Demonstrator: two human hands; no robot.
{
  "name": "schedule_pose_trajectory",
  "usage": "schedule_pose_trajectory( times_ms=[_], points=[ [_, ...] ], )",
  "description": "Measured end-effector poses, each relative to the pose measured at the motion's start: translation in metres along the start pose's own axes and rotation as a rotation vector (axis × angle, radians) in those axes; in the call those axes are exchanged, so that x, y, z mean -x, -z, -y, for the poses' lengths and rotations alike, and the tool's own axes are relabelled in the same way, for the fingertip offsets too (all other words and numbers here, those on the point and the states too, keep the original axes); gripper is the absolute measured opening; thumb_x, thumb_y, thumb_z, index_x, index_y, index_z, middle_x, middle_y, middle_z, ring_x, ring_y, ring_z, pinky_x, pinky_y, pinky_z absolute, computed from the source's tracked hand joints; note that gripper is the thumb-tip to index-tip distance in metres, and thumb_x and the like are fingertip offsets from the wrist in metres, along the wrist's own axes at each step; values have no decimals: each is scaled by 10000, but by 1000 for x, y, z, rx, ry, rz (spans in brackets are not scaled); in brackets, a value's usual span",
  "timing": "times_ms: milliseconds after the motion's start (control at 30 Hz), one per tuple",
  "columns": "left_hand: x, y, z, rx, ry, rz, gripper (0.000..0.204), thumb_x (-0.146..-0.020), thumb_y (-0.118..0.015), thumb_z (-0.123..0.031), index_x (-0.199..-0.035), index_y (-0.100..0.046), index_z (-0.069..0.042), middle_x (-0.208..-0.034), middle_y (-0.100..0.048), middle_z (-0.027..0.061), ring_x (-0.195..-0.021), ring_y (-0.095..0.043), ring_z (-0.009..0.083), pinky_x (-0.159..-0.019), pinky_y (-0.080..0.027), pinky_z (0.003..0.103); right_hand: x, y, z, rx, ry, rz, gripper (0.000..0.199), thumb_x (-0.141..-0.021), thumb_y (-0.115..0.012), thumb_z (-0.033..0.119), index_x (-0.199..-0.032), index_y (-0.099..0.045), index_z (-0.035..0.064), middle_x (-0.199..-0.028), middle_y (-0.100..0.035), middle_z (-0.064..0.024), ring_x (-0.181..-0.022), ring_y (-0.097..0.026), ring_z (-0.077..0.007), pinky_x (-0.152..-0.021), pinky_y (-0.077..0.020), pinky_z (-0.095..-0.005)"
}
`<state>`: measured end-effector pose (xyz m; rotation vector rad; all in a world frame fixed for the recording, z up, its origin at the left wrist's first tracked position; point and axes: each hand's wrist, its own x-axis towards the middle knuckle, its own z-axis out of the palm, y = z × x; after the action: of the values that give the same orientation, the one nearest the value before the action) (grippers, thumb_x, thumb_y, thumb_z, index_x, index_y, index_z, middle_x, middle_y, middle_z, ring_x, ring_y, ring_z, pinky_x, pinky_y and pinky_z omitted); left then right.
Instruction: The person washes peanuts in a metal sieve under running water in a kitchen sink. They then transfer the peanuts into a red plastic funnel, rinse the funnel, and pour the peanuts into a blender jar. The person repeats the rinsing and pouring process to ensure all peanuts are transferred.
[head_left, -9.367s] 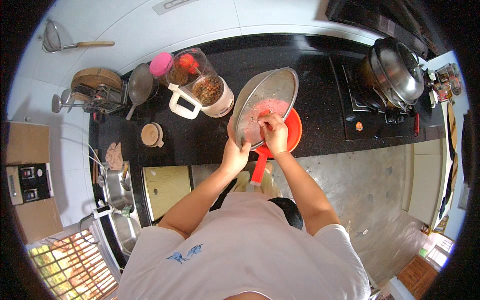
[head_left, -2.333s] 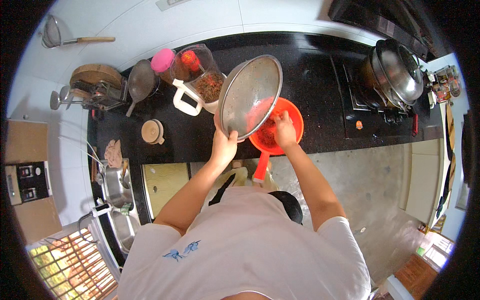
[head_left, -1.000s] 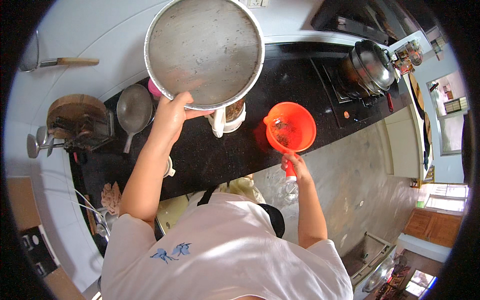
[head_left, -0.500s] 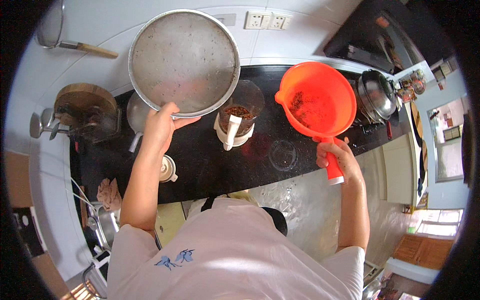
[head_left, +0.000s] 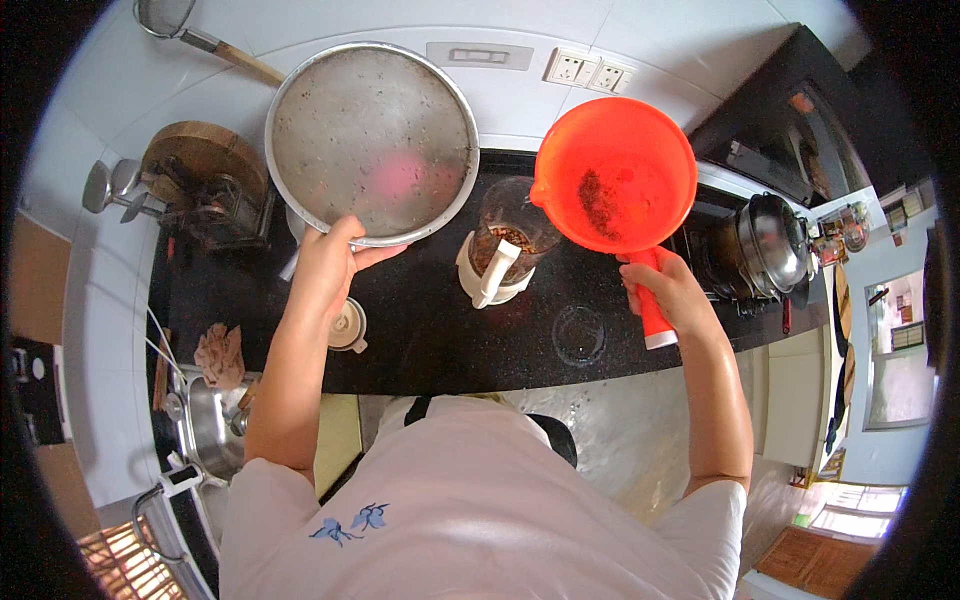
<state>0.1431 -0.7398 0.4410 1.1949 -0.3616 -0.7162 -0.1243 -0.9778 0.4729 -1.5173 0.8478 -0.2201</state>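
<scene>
Dark kitchen surface (head_left: 430, 350) against a white wall (head_left: 400, 20)

Above it, the left hand (head_left: 335, 265) grips the rim of a round metal vessel (head_left: 375, 135); the right hand (head_left: 672, 292) is curled around the handle of a smaller red dipper (head_left: 645, 160). Lower, between them, stands a clear, white-handled jug (head_left: 500, 258). Dark bits (head_left: 597, 202) show inside the dipper.

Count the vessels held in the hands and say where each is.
2: a round, grey metal vessel, held up in the left hand; and a round-bowled, red plastic dipper, held up in the right hand. None seems hidden.
</scene>
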Motion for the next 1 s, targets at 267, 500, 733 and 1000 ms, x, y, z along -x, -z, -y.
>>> schedule_pose_trajectory(
  times_ms=[267, 500, 733, 1000],
  points=[
    [5, 12, 11, 21, 10, -48, 455, -811, -413, 5, -1237, -341, 149, -1198, -509, 252, -1040, -588, 370, -858, -548, 506, -5, -6, 2, 154, 33, -29, 147, -816, -596, 73, -929, -532, 4, -675, -533, -30, -536, -530, -124, -504, -447, -265],
    [7, 11, 8, 22, 29, -34, 470, -806, -406, 11, -1248, -326, 152, -1208, -500, 251, -1050, -584, 369, -863, -551, 494, -7, -10, 1, 266, 85, -61, 202, -818, -598, 74, -981, -515, -10, -699, -545, -40, -521, -537, -131, -485, -451, -271],
    [6, 13, 11, 88, 24, -33, 385, -791, -397, 36, -1148, -388, 180, -1127, -518, 255, -966, -616, 359, -802, -590, 469, -7, -19, 6, 494, 125, -121, 241, -804, -601, 87, -981, -499, -40, -734, -587, -108, -543, -589, -173, -491, -479, -307],
    [4, 21, 13, 112, 25, -34, 371, -795, -400, 30, -1129, -401, 191, -1132, -518, 255, -967, -617, 355, -801, -589, 469, -11, -34, -5, 898, 360, -249, 272, -770, -604, 91, -953, -471, -60, -778, -609, -268, -718, -617, -425, -626, -508, -445]
  ],
)
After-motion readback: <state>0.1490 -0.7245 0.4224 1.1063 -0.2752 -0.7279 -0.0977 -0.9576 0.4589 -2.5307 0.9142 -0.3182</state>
